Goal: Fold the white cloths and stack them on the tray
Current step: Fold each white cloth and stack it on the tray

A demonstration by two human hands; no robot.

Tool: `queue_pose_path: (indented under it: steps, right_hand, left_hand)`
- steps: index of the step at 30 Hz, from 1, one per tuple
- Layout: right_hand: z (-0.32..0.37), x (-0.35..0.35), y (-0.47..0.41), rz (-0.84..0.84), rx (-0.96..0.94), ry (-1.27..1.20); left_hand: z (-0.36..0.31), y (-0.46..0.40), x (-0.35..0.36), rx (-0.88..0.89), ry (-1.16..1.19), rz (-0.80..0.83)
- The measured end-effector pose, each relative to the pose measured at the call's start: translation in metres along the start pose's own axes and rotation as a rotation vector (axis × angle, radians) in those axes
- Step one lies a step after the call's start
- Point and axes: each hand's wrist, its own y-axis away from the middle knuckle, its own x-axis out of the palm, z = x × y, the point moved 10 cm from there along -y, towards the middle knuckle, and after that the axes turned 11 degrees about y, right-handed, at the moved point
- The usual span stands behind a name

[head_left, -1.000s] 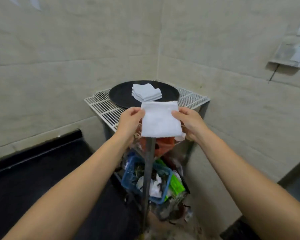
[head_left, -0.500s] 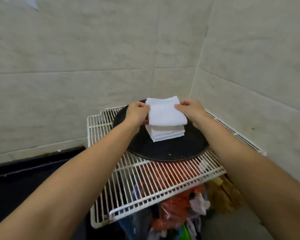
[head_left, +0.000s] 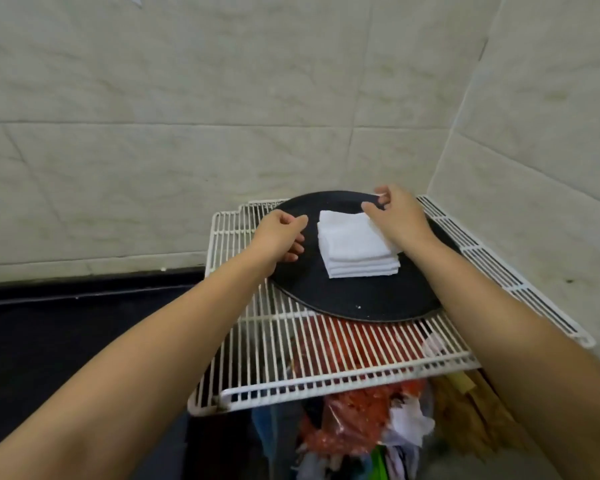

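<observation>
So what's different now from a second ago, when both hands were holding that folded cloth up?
The cloth has gone down onto the stack on the tray. The left hand has let go and drawn back to the left, off the stack. The right hand has opened too and hovers at the stack's far right corner; whether it touches is unclear. The tray and rack have not moved.

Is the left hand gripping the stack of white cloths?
No. The left hand sits beside the stack of white cloths over the tray, holding nothing.
</observation>
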Motion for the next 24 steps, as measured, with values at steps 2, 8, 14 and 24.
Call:
queue_pose_path:
  steps: [2, 8, 14, 24]
  right_hand:
    - [0.051, 0.004, 0.013, -0.033, -0.136, 0.048]
    - [0.251, 0.111, 0.135, 0.127, -0.497, 0.023]
    - [0.430, 0.258, 0.345, 0.395, -0.803, 0.023]
    - [0.622, 0.403, 0.628, 0.573, -1.296, 0.172]
  left_hand:
    - [-0.006, 0.018, -0.036, 0.060, -0.011, -0.015]
    - [0.015, 0.138, -0.244, 0.171, -0.133, -0.218]
    - [0.067, 0.316, -0.491, 0.078, -0.414, -0.594]
    - [0.166, 0.558, -0.747, -0.301, -0.732, -0.954]
